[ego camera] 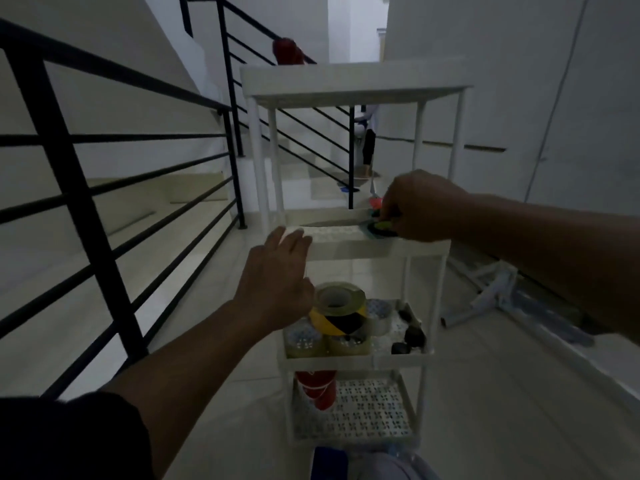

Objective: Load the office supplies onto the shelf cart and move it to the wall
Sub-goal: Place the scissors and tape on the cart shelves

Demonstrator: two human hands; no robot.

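Observation:
A white shelf cart (360, 249) with several tiers stands in front of me. My right hand (420, 206) is closed on the green handles of a pair of scissors (346, 223) lying on the second tier. My left hand (277, 282) hovers with fingers apart at that tier's front left corner, holding nothing. On the third tier sit clear tape rolls (304, 337), a yellow-and-black tape roll (341, 315) stacked on top, and black binder clips (410, 332). A red roll (317, 386) stands on the perforated bottom tier. The top tier looks bare.
A black stair railing (114, 202) runs along the left, with steps beyond it. A white wall (519, 81) is on the right. White tubes and a blue object (498, 296) lie on the tiled floor right of the cart. A person (367, 143) stands further back.

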